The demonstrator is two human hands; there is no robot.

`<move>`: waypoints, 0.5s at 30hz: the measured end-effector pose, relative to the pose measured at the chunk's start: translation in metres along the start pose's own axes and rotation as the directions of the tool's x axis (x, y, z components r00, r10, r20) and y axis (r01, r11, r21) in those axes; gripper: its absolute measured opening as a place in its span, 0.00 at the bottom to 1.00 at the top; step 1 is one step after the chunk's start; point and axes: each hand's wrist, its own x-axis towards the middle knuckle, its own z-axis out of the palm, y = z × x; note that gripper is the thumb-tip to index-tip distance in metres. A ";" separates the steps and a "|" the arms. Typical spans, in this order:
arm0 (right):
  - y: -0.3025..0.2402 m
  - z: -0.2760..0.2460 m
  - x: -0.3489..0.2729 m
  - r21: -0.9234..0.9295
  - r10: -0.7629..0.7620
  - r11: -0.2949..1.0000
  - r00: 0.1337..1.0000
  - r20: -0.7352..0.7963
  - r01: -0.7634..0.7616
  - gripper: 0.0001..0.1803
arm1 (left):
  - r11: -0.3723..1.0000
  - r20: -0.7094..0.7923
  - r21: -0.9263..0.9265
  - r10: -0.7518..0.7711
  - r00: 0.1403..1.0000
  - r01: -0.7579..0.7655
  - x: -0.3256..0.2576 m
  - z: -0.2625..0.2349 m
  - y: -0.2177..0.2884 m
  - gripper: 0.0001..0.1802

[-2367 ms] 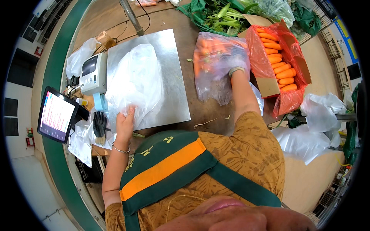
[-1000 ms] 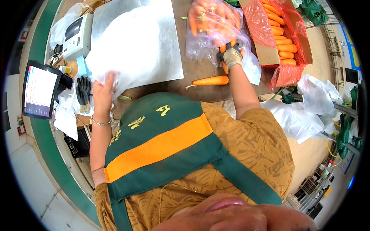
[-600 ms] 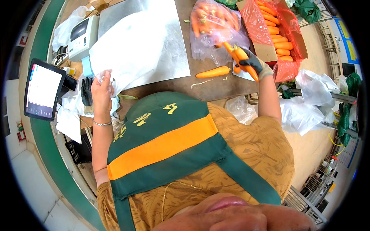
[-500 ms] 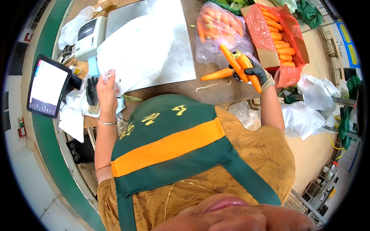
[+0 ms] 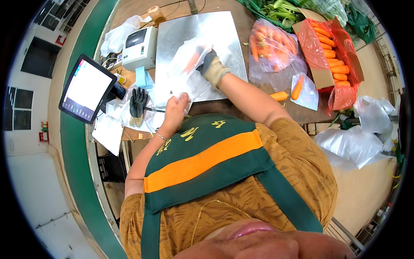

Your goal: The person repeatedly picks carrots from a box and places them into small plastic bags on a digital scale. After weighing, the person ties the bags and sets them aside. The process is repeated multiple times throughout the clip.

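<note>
My bare left hand (image 5: 177,108) is closed, pinching the near edge of a clear plastic bag (image 5: 185,71) over the metal plate (image 5: 226,32). Orange carrots (image 5: 192,59) show blurred through the film. At the bag's right side is my right hand (image 5: 211,64) in a black and beige glove; its fingers are bent against the bag and partly hidden. Farther right, one loose carrot (image 5: 279,96) lies near the table's front edge. Beside it, another carrot (image 5: 297,87) rests on a small clear plastic sheet (image 5: 308,101).
A bag of carrots (image 5: 274,45) and a red-lined box of carrots (image 5: 330,52) stand right of the plate, with leafy greens (image 5: 282,13) behind. On the left are a white printer (image 5: 139,47), a tilted screen (image 5: 87,88) and an empty black glove (image 5: 138,105).
My right hand has swung left from beside the carrots to the bag over the plate, and carrots now show inside it. My left hand has moved right with the bag; the whole view has shifted.
</note>
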 end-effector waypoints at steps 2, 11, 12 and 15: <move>0.023 0.000 0.004 0.010 0.146 0.989 0.985 -0.094 -0.146 0.25 | 1.000 -0.084 -0.018 -0.013 0.996 0.011 0.001 -0.001 0.010 0.17; -0.216 -0.144 -0.129 -0.953 0.493 -0.129 0.816 -0.302 -0.275 0.16 | 0.827 -0.112 -0.529 0.156 0.981 -0.192 0.002 -0.041 0.036 0.09; -0.213 -0.179 -0.155 -0.881 0.553 -0.465 0.748 -0.368 -0.089 0.20 | 0.796 -0.049 -0.585 0.152 0.987 -0.152 0.003 -0.034 0.040 0.08; -0.169 -0.229 -0.229 -0.806 0.424 -0.574 0.894 -0.142 0.144 0.29 | 0.809 -0.029 -0.576 0.118 0.993 -0.113 0.009 -0.015 0.045 0.07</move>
